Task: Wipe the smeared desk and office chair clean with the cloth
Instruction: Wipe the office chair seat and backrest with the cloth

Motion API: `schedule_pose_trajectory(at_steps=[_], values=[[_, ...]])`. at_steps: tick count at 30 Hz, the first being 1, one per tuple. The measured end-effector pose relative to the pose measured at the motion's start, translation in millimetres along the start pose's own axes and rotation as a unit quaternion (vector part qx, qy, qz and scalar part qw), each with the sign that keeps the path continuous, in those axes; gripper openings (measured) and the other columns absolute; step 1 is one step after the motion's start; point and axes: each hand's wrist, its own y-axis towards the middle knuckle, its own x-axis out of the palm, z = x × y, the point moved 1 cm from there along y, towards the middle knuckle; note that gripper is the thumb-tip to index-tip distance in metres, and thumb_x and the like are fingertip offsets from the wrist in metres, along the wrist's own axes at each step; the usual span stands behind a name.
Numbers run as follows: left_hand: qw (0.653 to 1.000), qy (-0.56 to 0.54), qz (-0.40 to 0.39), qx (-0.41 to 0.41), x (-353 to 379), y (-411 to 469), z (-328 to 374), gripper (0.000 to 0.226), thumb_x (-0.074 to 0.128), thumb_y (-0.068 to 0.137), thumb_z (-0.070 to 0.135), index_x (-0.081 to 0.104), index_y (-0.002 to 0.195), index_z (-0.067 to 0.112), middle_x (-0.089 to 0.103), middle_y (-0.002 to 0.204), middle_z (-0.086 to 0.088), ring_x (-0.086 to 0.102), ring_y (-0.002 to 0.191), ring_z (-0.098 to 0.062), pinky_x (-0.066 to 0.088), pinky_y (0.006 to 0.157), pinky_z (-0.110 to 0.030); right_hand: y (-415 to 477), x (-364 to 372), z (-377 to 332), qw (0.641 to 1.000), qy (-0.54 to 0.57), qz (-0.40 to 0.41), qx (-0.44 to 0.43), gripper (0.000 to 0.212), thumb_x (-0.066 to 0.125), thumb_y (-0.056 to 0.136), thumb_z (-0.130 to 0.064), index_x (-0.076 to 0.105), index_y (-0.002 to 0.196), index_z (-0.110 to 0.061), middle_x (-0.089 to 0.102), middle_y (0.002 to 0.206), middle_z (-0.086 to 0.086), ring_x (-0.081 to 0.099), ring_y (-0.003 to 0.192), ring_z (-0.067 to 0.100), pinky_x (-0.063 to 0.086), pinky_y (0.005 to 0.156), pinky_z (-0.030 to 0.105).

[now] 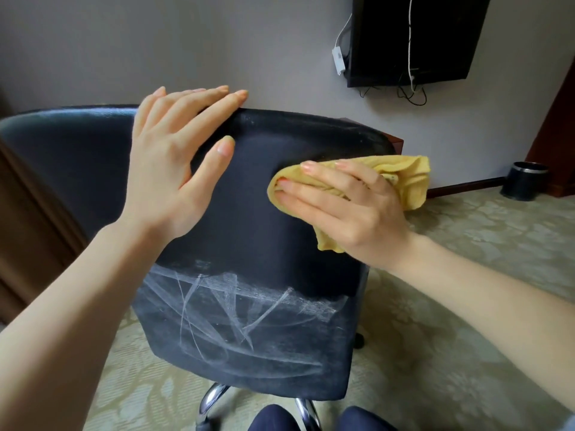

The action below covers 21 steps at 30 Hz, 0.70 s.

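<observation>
The back of a dark office chair (249,237) faces me. Its upper half looks dark and smear-free, while white smeared streaks (236,318) cross its lower half. My left hand (174,160) lies flat and open on the upper left of the backrest, fingers over the top edge. My right hand (345,209) presses a bunched yellow cloth (407,178) against the upper right of the backrest. The desk is not clearly in view.
The chair's chrome base (211,399) stands on a pale patterned carpet (466,353). A wall-mounted black screen (413,38) with dangling cables hangs at upper right. A dark bin (525,181) stands by the wall at right. Brown wooden furniture (28,219) is at left.
</observation>
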Motion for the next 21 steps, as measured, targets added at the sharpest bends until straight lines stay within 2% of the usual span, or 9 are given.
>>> schedule_pose_trajectory(at_steps=[4, 7, 9, 11, 15, 18, 21], values=[[1.000, 0.010, 0.010, 0.001, 4.6, -0.2, -0.6, 0.047, 0.033, 0.097, 0.036, 0.052, 0.135, 0.016, 0.053, 0.135, -0.004, 0.046, 0.125, -0.023, 0.021, 0.111, -0.044, -9.6, 23.4, -31.0, 0.997, 0.054, -0.050, -0.011, 0.028, 0.059, 0.092, -0.006, 0.068, 0.118, -0.013, 0.064, 0.124, -0.002, 0.058, 0.118, 0.016, 0.045, 0.100, 0.031], [1.000, 0.012, 0.013, -0.001, 5.3, 0.5, -0.2, 0.046, 0.033, 0.097, 0.036, 0.052, 0.135, 0.016, 0.053, 0.135, -0.004, 0.046, 0.125, -0.022, 0.020, 0.111, -0.042, -24.6, 38.0, -51.0, 0.994, 0.046, -0.103, -0.007, 0.031, 0.052, 0.095, -0.009, 0.063, 0.124, -0.012, 0.060, 0.130, -0.002, 0.053, 0.125, 0.017, 0.040, 0.105, 0.031], [1.000, 0.013, 0.010, 0.000, 5.0, 0.4, -0.1, 0.046, 0.033, 0.097, 0.036, 0.052, 0.135, 0.016, 0.053, 0.134, -0.004, 0.046, 0.125, -0.023, 0.020, 0.111, -0.042, -37.1, 44.8, -64.8, 0.989, 0.059, -0.132, -0.023, 0.031, 0.049, 0.095, -0.006, 0.064, 0.122, -0.010, 0.063, 0.125, -0.003, 0.053, 0.124, 0.017, 0.037, 0.109, 0.031], [1.000, 0.012, 0.007, -0.002, 4.3, 0.2, 0.9, 0.047, 0.033, 0.097, 0.036, 0.052, 0.135, 0.015, 0.053, 0.134, -0.004, 0.047, 0.125, -0.023, 0.020, 0.111, -0.042, -58.8, 48.3, -78.0, 0.980, 0.062, -0.173, -0.075, 0.033, 0.043, 0.095, -0.002, 0.065, 0.119, -0.009, 0.064, 0.121, -0.002, 0.050, 0.124, 0.019, 0.033, 0.111, 0.031], [1.000, 0.013, -0.006, -0.005, 2.1, 0.1, 2.7, 0.047, 0.033, 0.097, 0.036, 0.052, 0.135, 0.016, 0.053, 0.134, -0.005, 0.046, 0.124, -0.024, 0.020, 0.111, -0.042, -115.9, 42.0, -89.1, 0.938, 0.021, -0.262, -0.225, 0.046, 0.026, 0.099, 0.000, 0.062, 0.124, -0.012, 0.059, 0.129, -0.002, 0.044, 0.127, 0.021, 0.015, 0.117, 0.040], [1.000, 0.012, -0.023, -0.007, 0.0, 1.5, 3.3, 0.047, 0.034, 0.096, 0.036, 0.050, 0.137, 0.018, 0.052, 0.136, -0.004, 0.045, 0.125, -0.023, 0.018, 0.112, -0.039, -131.6, 33.3, -81.9, 0.928, 0.018, -0.267, -0.259, 0.039, 0.039, 0.095, -0.004, 0.058, 0.128, -0.011, 0.056, 0.133, -0.001, 0.042, 0.129, 0.022, 0.015, 0.118, 0.041], [0.999, 0.010, -0.030, -0.008, 0.0, 3.1, 5.7, 0.047, 0.036, 0.095, 0.036, 0.049, 0.138, 0.020, 0.051, 0.137, -0.002, 0.044, 0.125, -0.022, 0.017, 0.113, -0.038, -126.7, 21.5, -62.3, 0.945, 0.081, -0.246, -0.199, 0.033, 0.047, 0.094, 0.000, 0.062, 0.123, -0.008, 0.061, 0.125, 0.001, 0.048, 0.125, 0.021, 0.031, 0.113, 0.036]])
